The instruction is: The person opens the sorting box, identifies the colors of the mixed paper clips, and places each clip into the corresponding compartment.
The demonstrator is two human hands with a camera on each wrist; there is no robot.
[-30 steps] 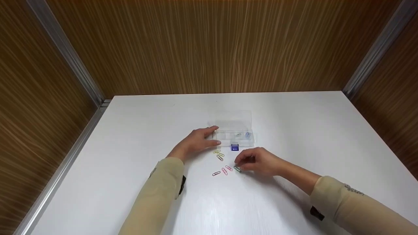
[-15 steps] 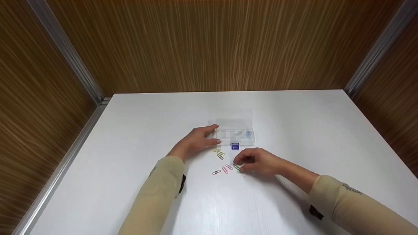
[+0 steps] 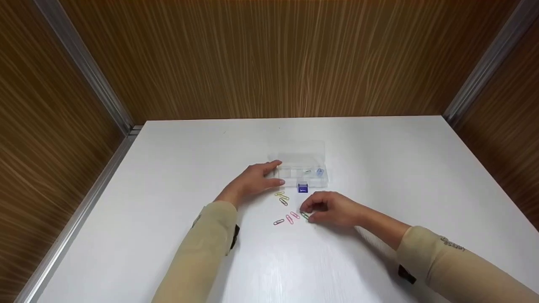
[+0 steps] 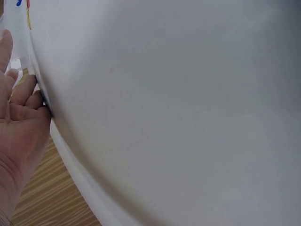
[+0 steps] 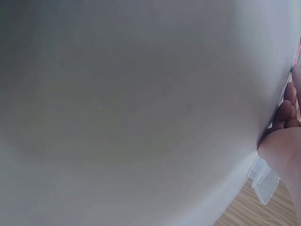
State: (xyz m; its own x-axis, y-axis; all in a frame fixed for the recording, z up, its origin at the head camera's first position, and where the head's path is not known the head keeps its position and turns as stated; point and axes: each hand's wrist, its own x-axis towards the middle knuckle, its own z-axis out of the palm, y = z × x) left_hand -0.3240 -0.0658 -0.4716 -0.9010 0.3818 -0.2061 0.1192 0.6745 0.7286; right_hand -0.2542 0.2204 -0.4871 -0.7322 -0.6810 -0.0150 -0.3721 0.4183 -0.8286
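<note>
In the head view, my left hand (image 3: 252, 179) holds the left end of a clear plastic compartment box (image 3: 290, 182), thumb at its front and index finger at its back. The box's clear lid (image 3: 301, 152) lies folded back. Blue paper clips (image 3: 320, 172) sit in its right back compartment, with a small green one (image 3: 308, 171) to their left. My right hand (image 3: 334, 209) pinches a green paper clip (image 3: 305, 216) at the table surface between thumb and index finger. Both wrist views catch only part of each hand at the edge.
On the white table (image 3: 358, 155), left of my right hand, lie pink paper clips (image 3: 289, 219) and a dark one (image 3: 278, 221). Yellow paper clips (image 3: 282, 195) and a brownish one (image 3: 284, 202) lie nearer the box. A blue latch (image 3: 302, 188) is at the box's front. Wood-patterned panels (image 3: 269, 59) enclose the table.
My right thumb and index finger have shifted slightly left and closed in on the green paper clip, which has turned slightly. My left hand and the box have stayed put.
</note>
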